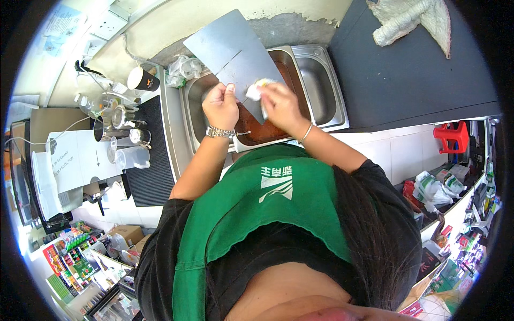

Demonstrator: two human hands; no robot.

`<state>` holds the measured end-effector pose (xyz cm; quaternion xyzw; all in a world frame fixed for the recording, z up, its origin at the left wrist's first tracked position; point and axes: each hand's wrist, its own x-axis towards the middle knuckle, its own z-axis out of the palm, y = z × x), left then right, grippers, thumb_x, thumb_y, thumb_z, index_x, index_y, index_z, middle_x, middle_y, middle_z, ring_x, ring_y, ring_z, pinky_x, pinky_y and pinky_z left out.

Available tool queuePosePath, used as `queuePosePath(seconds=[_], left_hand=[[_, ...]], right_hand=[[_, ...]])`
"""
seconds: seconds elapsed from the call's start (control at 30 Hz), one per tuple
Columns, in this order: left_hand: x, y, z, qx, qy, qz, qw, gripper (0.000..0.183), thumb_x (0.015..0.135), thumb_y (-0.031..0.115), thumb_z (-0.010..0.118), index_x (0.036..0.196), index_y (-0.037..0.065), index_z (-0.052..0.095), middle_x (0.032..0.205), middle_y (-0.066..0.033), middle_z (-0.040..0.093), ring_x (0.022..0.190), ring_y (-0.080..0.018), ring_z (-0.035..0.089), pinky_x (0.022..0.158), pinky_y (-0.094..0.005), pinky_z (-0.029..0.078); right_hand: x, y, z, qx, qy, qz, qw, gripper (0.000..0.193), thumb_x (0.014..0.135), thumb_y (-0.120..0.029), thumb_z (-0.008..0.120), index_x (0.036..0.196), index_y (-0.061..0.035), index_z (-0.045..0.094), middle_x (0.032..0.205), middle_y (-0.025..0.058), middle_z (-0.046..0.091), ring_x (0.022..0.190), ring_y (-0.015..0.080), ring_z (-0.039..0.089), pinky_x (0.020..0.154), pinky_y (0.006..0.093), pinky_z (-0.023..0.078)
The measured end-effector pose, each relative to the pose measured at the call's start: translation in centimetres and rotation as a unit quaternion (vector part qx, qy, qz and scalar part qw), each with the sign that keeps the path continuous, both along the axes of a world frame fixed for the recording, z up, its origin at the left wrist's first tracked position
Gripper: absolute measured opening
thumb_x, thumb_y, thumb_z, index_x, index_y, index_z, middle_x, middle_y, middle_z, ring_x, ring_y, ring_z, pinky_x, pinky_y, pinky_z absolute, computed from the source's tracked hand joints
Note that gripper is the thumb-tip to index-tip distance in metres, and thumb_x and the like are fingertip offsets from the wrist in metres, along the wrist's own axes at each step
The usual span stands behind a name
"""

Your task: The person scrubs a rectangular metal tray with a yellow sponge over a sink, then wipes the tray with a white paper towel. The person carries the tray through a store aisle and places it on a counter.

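Metal sheet: we see a flat, smooth grey sheet [238,48] with straight edges and a short dark line across its face, held tilted over the sink [344,119].
Left hand: our left hand [221,107] is curled closed on the sheet's near left edge, thumb up; a chain-link bracelet [220,131] circles the wrist.
Right hand: our right hand [284,109] is bunched, somewhat blurred, fingers closed around a soft, crumpled white wad [256,91] against the sheet's face; a thin, smooth bangle [306,132] rings the wrist.
Sink: shiny steel with rounded basins; below the sheet we see a reddish-brown, mottled surface [267,135], but cannot tell whether it is a tray or the basin floor.
Left side: a filmy, crinkled plastic bag [183,69] sits by the basin, near a tapered black paper cup [143,79]; a translucent plastic jug [134,158] stands by a finely ribbed black mat [150,184].
Right side: a matte dark counter [396,85] bears a rumpled, quilted cream cloth [415,21].
Clothing: we wear a green fabric apron [310,184].
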<state>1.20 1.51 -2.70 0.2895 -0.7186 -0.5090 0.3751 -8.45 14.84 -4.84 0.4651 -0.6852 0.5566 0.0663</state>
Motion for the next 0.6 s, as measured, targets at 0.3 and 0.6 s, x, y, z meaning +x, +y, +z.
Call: queuePosePath(seconds=[0.3, 0.6], left_hand=[[-0.3, 0.1, -1.9, -0.033, 0.009, -0.016, 0.999, 0.012, 0.086, 0.008, 0.058, 0.078, -0.001, 0.060, 0.065, 0.0006, 0.055, 0.056, -0.0046, 0.050, 0.050, -0.0204, 0.042], [0.0, 0.4, -1.2, -0.022, 0.023, 0.003, 0.999, 0.015, 0.084, 0.007, 0.060, 0.071, 0.000, 0.058, 0.059, 0.0035, 0.050, 0.055, -0.0028, 0.043, 0.050, -0.0208, 0.037]], right_hand=[[1.9, -1.5, 1.5, -0.034, 0.051, 0.058, 0.996, 0.026, 0.068, 0.003, 0.061, 0.093, -0.0024, 0.064, 0.087, 0.0126, 0.057, 0.085, 0.0303, 0.056, 0.075, 0.0367, 0.046], [2.0, -1.0, 1.6, 0.009, 0.050, 0.043, 0.998, 0.024, 0.070, 0.005, 0.060, 0.093, 0.0006, 0.064, 0.086, 0.0135, 0.058, 0.083, 0.0305, 0.056, 0.073, 0.0363, 0.046]])
